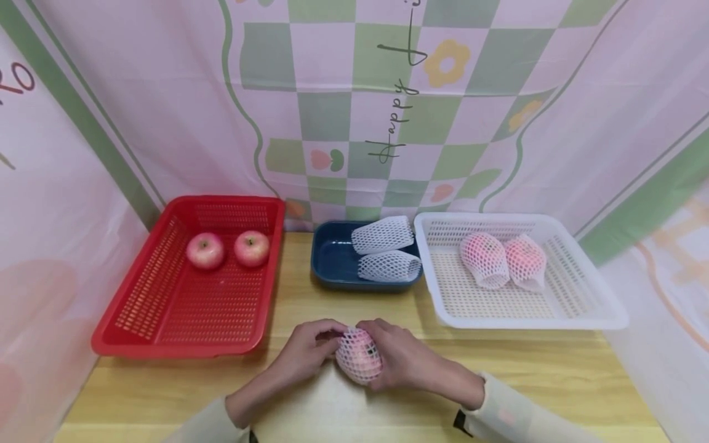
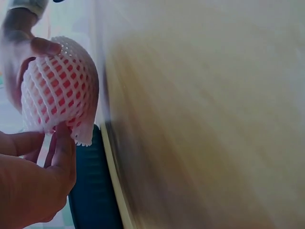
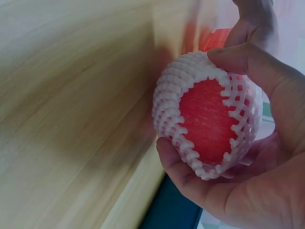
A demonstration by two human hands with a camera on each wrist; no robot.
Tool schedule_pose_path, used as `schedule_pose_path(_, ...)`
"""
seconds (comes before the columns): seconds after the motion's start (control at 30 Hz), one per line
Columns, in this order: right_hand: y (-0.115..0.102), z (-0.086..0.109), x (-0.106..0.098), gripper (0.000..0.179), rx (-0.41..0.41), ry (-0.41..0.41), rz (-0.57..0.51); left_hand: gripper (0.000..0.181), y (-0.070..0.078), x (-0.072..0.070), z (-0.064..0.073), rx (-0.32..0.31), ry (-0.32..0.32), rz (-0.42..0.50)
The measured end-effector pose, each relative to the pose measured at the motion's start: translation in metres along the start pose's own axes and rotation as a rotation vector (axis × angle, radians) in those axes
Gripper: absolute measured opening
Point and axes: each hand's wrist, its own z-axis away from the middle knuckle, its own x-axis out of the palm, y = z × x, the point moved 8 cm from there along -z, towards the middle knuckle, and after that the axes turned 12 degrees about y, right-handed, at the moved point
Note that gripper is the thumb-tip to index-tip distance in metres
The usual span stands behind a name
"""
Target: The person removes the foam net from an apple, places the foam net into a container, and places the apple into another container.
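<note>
Pale wood of a table (image 1: 554, 381) spreads beneath the grip, and a checked cloth (image 1: 382, 111) hangs beyond it. Between the two hands sits an apple (image 3: 206, 121) in a white foam net (image 1: 360, 358), red skin showing through the net's open end. The right hand (image 1: 403, 358) curls its thumb and fingers round the apple; the left hand (image 1: 306, 349) pinches the net at its other side. Left of the grip, a red basket (image 1: 177, 350) holds two bare apples (image 1: 205, 251); straight beyond, a blue tray (image 1: 333, 258) carries two loose nets (image 1: 382, 235); off to the right, a white basket (image 1: 526, 322) holds two wrapped apples (image 1: 484, 257).
</note>
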Motion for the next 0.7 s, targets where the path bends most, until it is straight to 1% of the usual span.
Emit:
schedule_pose_path(0.17, -0.0008, 0.0005, -0.0009, 0.098, -0.004, -0.002, 0.003, 0.032, -0.0011, 0.0025, -0.0005, -0.026, -0.019, 0.02)
schedule_pose_path(0.27, -0.0002, 0.0007, -0.0012, 0.099, 0.005, -0.01, 0.005, 0.034, -0.0008, 0.0032, -0.0003, -0.034, -0.024, 0.029)
schedule_pose_path(0.43, -0.0003, 0.0002, -0.0016, 0.1, 0.013, -0.015, 0.002, 0.036, 0.0011, 0.0041, 0.0004, -0.03, -0.037, 0.072)
schedule_pose_path(0.7, -0.0003, -0.0002, -0.0016, 0.102, 0.022, -0.012, 0.007, 0.044, 0.0009, 0.0076, 0.0027, -0.062, -0.075, 0.155)
